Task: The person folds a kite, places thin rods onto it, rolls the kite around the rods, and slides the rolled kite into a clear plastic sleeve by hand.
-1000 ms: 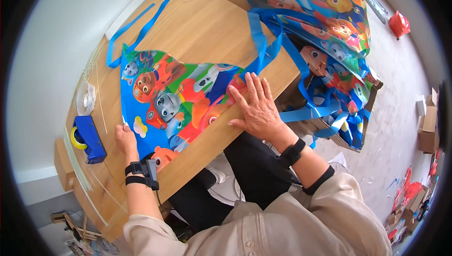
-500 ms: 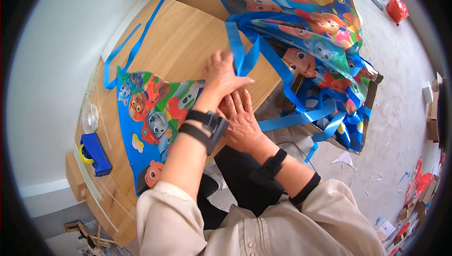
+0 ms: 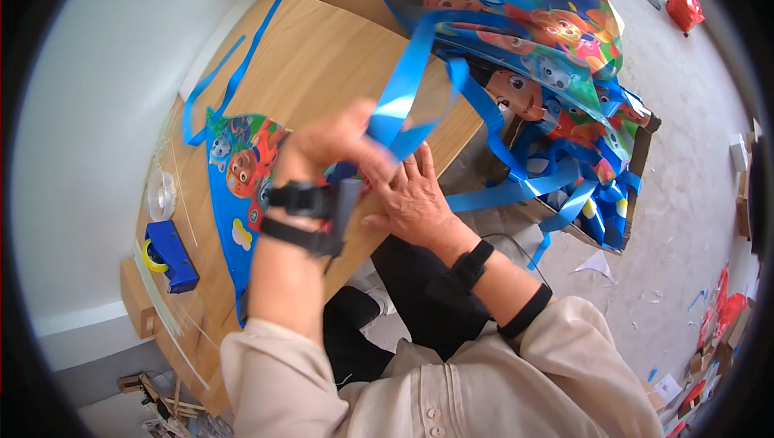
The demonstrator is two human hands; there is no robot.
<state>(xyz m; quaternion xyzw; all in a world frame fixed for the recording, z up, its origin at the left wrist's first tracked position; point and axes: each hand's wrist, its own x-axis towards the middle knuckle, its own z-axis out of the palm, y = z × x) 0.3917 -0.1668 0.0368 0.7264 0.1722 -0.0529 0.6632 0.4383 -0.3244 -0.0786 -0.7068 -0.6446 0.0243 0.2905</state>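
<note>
A triangular pennant (image 3: 242, 168) printed with cartoon dogs lies on the wooden table (image 3: 314, 51), partly covered by my left forearm. My left hand (image 3: 334, 144) is over the pennant, beside a raised loop of shiny blue ribbon (image 3: 399, 99). Motion smears its fingers, so I cannot tell whether they grip the ribbon. Close by, my right hand (image 3: 413, 204) rests at the table's edge with its fingers stretched out, their tips near the left hand and the ribbon's lower bend. What lies under the right palm is hidden.
A cardboard box (image 3: 641, 172) at the right overflows with printed pennants (image 3: 556, 27) and blue ribbon. On the table's left side are a blue tape dispenser (image 3: 171, 257) and a clear tape roll (image 3: 161, 196). A red bag (image 3: 684, 9) lies on the floor.
My left hand has moved left and toward me, and its forearm now covers more of the pennant. The blue ribbon loop has shifted. My right hand has stayed almost in place.
</note>
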